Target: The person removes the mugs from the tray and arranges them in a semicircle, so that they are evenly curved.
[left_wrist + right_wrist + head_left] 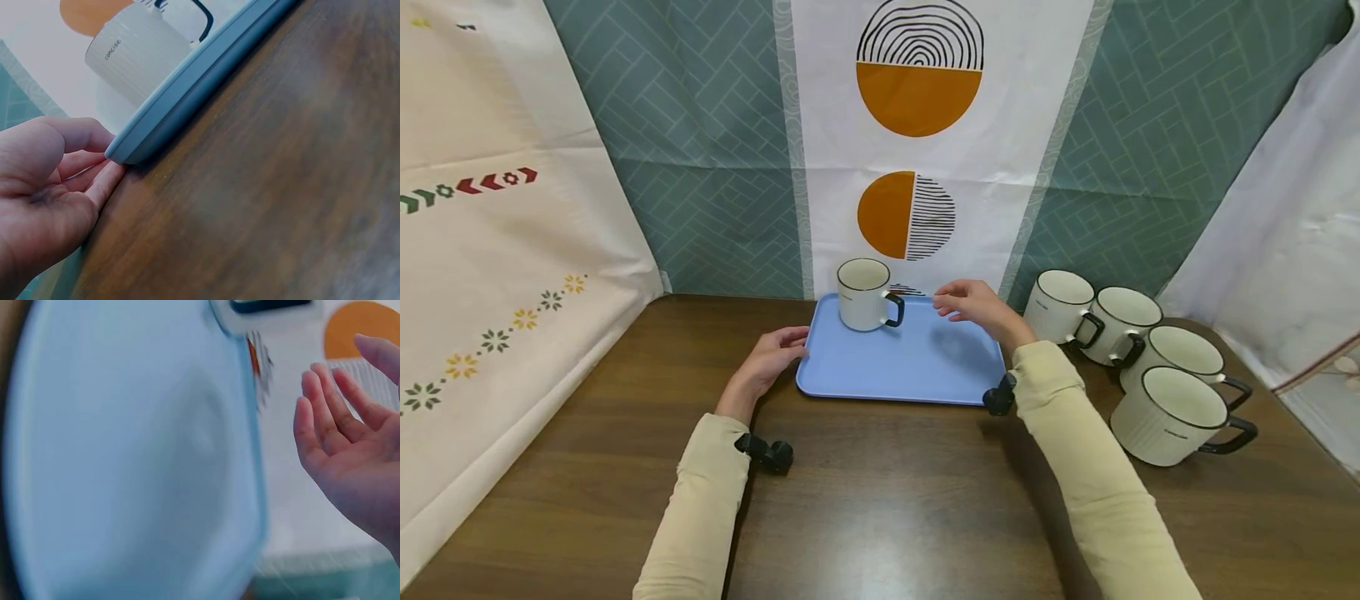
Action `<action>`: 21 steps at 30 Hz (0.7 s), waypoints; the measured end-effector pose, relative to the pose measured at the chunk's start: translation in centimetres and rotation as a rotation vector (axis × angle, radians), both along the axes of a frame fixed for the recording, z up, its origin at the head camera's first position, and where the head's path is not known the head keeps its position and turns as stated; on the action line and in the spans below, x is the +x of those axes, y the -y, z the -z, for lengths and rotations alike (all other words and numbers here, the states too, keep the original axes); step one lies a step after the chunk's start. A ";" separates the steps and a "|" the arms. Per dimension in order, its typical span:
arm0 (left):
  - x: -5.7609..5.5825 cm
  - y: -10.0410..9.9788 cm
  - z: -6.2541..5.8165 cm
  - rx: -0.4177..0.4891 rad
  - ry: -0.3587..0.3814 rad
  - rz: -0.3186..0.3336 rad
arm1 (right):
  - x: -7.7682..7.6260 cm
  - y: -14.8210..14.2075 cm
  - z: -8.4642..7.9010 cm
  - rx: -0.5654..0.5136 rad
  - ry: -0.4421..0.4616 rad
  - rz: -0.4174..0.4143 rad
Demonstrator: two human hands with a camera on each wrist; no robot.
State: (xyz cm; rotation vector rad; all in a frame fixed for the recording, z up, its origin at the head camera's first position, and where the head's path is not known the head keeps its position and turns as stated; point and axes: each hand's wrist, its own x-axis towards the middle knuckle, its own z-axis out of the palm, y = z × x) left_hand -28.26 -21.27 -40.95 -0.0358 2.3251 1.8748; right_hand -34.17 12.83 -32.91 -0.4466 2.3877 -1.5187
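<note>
A white mug (863, 300) with a black rim and black handle stands upright on the back left part of a blue tray (880, 375). My left hand (772, 357) holds the tray's left edge. In the left wrist view that hand (53, 178) has its thumb and fingers at the rim of the tray (187, 94), close to the mug (140, 56). Over the right back part of the tray hovers my right hand (977, 307), apart from the mug's handle. In the right wrist view its fingers (325, 419) are loosely bent, with nothing held.
Several more white mugs (1172, 417) stand grouped on the right of the brown wooden table (880, 500), beyond my right forearm. Behind the tray hangs a cloth (917, 150) with orange half circles. A pale embroidered cloth (512, 292) borders the left side.
</note>
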 end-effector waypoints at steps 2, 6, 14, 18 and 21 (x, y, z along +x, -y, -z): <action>0.0 0.0 0.0 -0.005 0.000 -0.003 | 0.0 1.7 0.8 -0.048 0.005 0.033; 0.0 0.1 0.0 -0.001 0.008 -0.010 | -0.6 4.3 2.6 -0.116 -0.001 0.096; 0.1 0.2 -0.2 0.009 -0.003 -0.002 | -0.4 8.2 4.4 -0.129 -0.133 0.169; 0.3 0.2 -0.3 0.016 -0.007 0.012 | -0.4 9.0 4.7 -0.047 -0.213 0.158; 0.4 0.3 -0.3 0.015 -0.010 0.013 | -0.5 9.3 4.7 -0.052 -0.220 0.126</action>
